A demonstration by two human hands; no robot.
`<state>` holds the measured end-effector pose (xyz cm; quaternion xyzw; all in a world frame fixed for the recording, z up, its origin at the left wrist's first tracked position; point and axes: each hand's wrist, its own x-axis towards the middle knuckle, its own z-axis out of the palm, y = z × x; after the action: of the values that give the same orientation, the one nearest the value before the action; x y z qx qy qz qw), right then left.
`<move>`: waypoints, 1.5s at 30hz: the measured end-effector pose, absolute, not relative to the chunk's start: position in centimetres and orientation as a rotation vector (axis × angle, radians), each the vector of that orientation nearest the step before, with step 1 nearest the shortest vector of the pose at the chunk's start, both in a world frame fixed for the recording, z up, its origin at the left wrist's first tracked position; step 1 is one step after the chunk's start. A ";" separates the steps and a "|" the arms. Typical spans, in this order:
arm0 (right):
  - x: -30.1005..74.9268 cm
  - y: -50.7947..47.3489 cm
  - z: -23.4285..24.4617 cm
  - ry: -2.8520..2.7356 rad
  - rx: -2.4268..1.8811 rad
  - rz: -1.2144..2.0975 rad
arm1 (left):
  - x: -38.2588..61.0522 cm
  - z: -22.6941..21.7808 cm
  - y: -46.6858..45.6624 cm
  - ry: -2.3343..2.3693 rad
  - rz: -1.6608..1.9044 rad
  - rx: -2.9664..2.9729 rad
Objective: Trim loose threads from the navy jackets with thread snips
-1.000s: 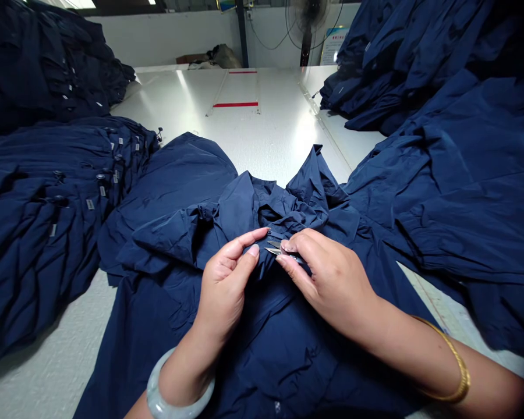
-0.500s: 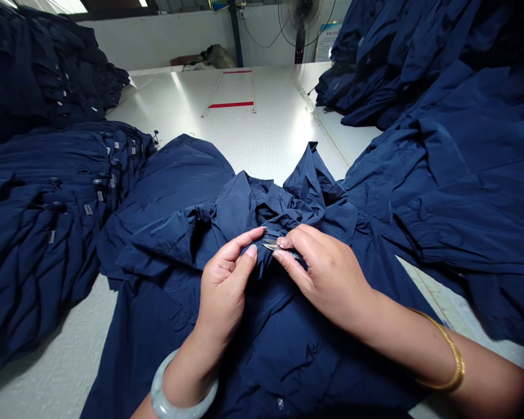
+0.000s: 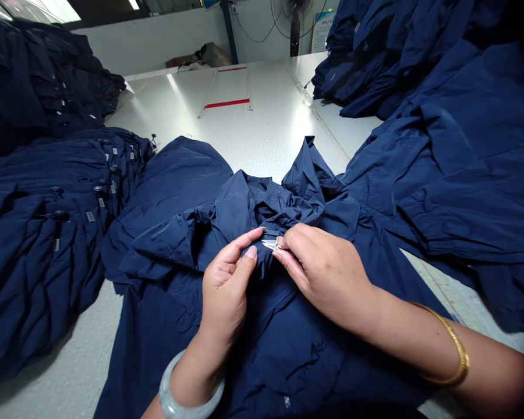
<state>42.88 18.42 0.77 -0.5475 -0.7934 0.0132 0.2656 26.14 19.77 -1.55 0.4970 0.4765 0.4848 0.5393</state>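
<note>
White table (image 3: 262, 134); navy garment (image 3: 283, 361) pinched in left hand (image 3: 225, 285); right hand (image 3: 323, 273) holds thread snips (image 3: 269, 244)

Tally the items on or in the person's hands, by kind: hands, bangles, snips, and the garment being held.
Hands: 2, left, right
Bangles: 2, pale jade-like, gold
Thread snips: 1, steel
Navy garment: 1
Total: 6

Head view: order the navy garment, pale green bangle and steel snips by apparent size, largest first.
1. Navy cloth garment
2. Pale green bangle, close to the camera
3. Steel snips, only tips showing
</note>
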 end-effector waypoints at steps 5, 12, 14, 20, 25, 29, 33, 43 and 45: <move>43.3 18.7 0.7 -2.088 -1.436 0.164 | 26.4 -1.4 19.8 1.138 1.186 1.159; 44.4 19.9 0.8 -1.821 -1.386 0.394 | 26.3 -1.2 20.0 1.059 1.188 1.034; 44.4 20.0 0.6 -1.805 -1.375 0.426 | 26.2 -1.2 20.0 1.070 1.180 1.071; 44.2 19.8 0.1 -1.957 -1.274 0.445 | 26.4 -1.3 19.4 1.144 1.151 1.383; 44.3 19.7 0.4 -2.090 -1.314 0.393 | 26.3 -1.7 19.0 1.215 1.089 1.512; 44.3 19.7 0.4 -2.253 -1.385 0.327 | 26.3 -2.2 19.1 1.168 1.061 1.563; 44.1 20.2 0.1 -2.219 -1.399 0.504 | 26.6 -2.8 19.4 1.077 1.091 1.609; 44.2 20.8 0.7 -1.705 -1.217 0.987 | 26.5 -1.9 20.0 1.165 0.963 1.399; 44.4 20.9 0.8 -1.752 -1.211 0.936 | 26.4 -1.9 20.1 1.159 0.984 1.380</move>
<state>44.38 20.88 0.76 -0.4779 -0.6914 0.3694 0.3963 26.36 20.07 -1.88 0.5751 0.4829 0.4100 0.5176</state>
